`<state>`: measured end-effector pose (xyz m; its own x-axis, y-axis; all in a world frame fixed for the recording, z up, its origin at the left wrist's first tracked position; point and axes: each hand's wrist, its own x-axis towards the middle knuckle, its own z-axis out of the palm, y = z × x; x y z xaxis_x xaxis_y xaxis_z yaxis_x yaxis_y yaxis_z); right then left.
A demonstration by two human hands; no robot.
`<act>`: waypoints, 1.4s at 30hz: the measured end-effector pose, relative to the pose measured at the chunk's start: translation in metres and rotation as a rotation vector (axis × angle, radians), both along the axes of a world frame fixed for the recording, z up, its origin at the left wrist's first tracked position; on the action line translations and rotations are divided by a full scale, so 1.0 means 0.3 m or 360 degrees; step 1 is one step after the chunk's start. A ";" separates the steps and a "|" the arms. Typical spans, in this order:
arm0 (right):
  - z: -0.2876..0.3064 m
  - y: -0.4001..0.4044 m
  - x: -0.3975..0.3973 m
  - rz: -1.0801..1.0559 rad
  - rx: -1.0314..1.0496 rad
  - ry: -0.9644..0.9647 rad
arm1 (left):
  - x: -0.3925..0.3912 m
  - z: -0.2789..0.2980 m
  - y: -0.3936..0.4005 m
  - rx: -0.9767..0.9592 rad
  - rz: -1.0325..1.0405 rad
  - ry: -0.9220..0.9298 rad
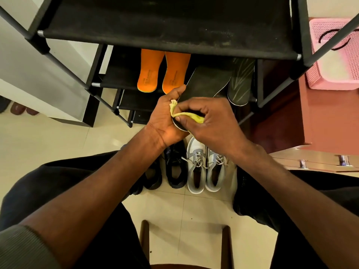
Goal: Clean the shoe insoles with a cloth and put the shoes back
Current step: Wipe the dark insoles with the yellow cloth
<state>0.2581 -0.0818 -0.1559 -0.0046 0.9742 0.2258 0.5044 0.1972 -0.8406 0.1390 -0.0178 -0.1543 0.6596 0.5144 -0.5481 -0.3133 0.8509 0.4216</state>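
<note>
The left hand (165, 117) grips the heel end of a dark insole (206, 84), its thumb stretched up along the insole's left edge and its fingers curled underneath, out of sight. The right hand (209, 121) pinches a yellow cloth (186, 115) between thumb and bent fingers, pressing it against the insole's heel just where the two hands meet (a tuft of the cloth pokes up beside the left thumb). The insole slants up toward the black shoe rack (167, 35), its toe end under the top shelf. Beside it on the right leans a second dark insole (240, 80) with pale streaks; to the left, two orange insoles (163, 71) stand on a lower shelf. On the tiled floor below the hands stand a pair of black shoes (169, 167) and, just to their right, grey-and-white sneakers (206, 166).
</note>
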 end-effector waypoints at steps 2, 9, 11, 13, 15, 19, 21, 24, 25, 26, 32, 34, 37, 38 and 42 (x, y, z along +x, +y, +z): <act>-0.009 0.011 0.025 0.0005 0.0091 -0.0230 | 0.001 -0.009 -0.001 -0.0063 -0.0001 -0.0042; -0.016 0.068 0.148 -0.0569 -0.0047 -0.0258 | 0.037 -0.013 -0.045 -0.0019 -0.0115 -0.0111; -0.006 0.053 0.091 -0.0548 -0.0041 -0.0161 | 0.038 -0.026 -0.052 -0.0080 -0.0073 -0.0087; 0.005 0.023 0.025 -0.0407 -0.0044 -0.0027 | 0.029 -0.033 -0.040 -0.0145 -0.0014 -0.0078; 0.013 -0.005 -0.013 -0.0224 -0.0038 0.0062 | 0.014 -0.031 -0.018 -0.0159 -0.0008 -0.0053; -0.023 0.009 0.034 -0.0046 0.0113 -0.0430 | 0.006 -0.045 -0.002 -0.0167 0.0008 0.0021; -0.051 0.046 0.099 -0.0209 0.0093 -0.0699 | 0.017 -0.053 -0.008 -0.0141 0.0032 0.0024; -0.046 0.073 0.176 -0.0434 0.0002 -0.0759 | 0.022 -0.053 -0.007 0.0002 -0.0027 0.0065; -0.040 0.077 0.187 -0.0454 -0.0009 -0.0731 | 0.022 -0.045 -0.002 0.0038 -0.0050 0.0063; -0.032 0.076 0.188 -0.0449 -0.0009 -0.0685 | 0.019 -0.042 0.007 0.0068 -0.0057 0.0070; -0.037 0.050 0.098 -0.0259 0.0005 -0.0370 | 0.009 -0.050 0.028 0.0078 -0.0020 0.0096; -0.040 0.032 0.067 -0.0247 -0.0018 -0.0270 | 0.006 -0.051 0.026 0.0044 0.0029 0.0144; -0.037 -0.006 0.019 -0.0162 -0.0117 -0.0076 | -0.002 -0.053 0.031 -0.0017 0.0108 0.0143; -0.036 -0.017 0.004 -0.0113 -0.0136 -0.0017 | -0.003 -0.048 0.033 -0.0041 0.0138 0.0128; -0.052 -0.012 0.002 0.0048 -0.0007 -0.0235 | -0.010 -0.052 0.043 -0.0053 0.0189 0.0102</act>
